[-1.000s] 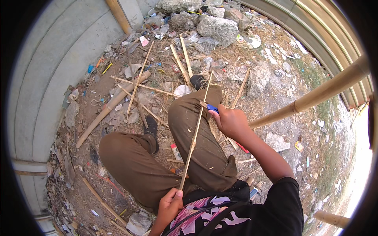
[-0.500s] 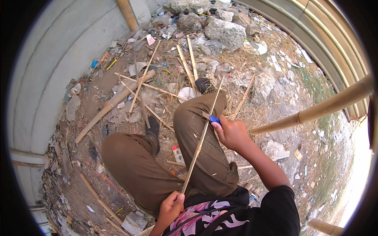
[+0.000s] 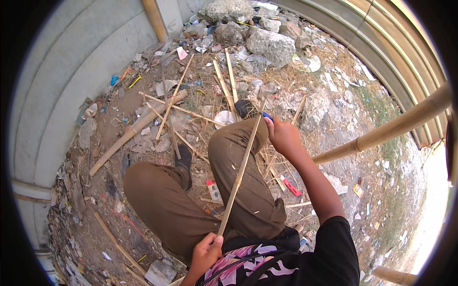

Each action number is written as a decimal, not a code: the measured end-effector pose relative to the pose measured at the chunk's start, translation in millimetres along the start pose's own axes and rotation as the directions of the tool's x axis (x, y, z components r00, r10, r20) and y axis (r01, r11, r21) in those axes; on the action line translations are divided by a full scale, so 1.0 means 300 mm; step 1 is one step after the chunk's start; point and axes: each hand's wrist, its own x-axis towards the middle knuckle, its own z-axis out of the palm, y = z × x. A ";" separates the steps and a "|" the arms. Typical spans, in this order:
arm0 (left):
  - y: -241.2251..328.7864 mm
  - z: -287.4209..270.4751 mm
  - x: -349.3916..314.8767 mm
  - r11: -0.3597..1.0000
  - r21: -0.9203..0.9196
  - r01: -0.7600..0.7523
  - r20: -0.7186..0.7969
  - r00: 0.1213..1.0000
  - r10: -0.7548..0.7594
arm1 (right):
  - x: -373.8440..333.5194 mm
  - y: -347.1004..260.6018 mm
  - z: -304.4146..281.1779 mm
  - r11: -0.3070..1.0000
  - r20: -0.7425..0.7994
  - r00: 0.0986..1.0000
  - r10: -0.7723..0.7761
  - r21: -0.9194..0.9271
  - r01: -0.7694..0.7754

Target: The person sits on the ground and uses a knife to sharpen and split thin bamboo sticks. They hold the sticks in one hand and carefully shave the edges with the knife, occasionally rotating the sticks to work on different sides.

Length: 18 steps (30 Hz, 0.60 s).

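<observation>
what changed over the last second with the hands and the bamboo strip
The right hand, holding a blue-handled tool, slid further along the bamboo strip, away from the body toward its far end. The left hand kept its grip on the near end. The strip stayed lying across the right knee.

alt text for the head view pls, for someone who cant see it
A seated person's left hand holds the near end of a thin bamboo strip laid along the right knee, while the right hand presses a blue-handled tool to its far end. Sticks and rubble litter the ground.
</observation>
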 end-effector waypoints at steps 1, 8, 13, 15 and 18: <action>-0.002 0.000 -0.001 1.000 -0.014 0.010 0.003 1.000 -0.009 | 0.007 -0.010 -0.003 1.000 -0.002 1.000 -0.010 0.013 0.010; -0.017 0.003 0.002 0.999 -0.035 -0.017 -0.020 1.000 0.016 | -0.177 -0.098 -0.018 0.978 0.087 0.975 -0.206 0.034 0.203; 0.004 0.015 -0.004 1.000 0.009 -0.005 -0.035 0.999 0.005 | -0.109 -0.023 0.017 0.990 0.023 0.990 -0.136 -0.020 0.136; -0.006 0.009 0.002 1.000 0.022 -0.012 -0.030 0.999 0.013 | -0.045 -0.007 0.036 0.992 0.024 0.994 -0.108 -0.063 0.109; -0.006 0.016 -0.008 1.000 0.017 -0.003 -0.033 0.999 0.004 | 0.133 0.086 0.077 0.986 0.076 0.986 0.151 -0.086 -0.144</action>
